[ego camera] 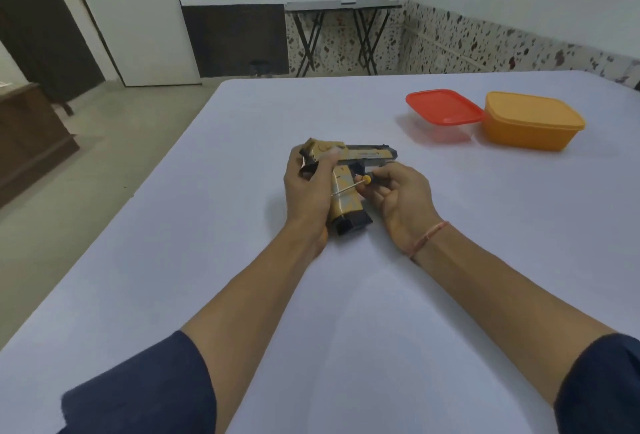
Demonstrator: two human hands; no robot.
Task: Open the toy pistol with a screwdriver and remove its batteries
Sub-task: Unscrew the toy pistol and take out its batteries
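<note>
White cloth covered the table [450, 260], where the pistol [346, 191] lay on its side. Left hand [306, 191] gripped its rear; right hand [403, 199] pinched the screwdriver [353, 185], tip against the grip. Seemingly unopened, no batteries showed, so unscrewing looked under way.

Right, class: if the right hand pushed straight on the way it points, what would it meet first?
Probably the grip of the toy pistol: the right hand pinches a screwdriver whose tip seems to touch it, with the left hand just behind. Depth is unclear from one view.
</note>
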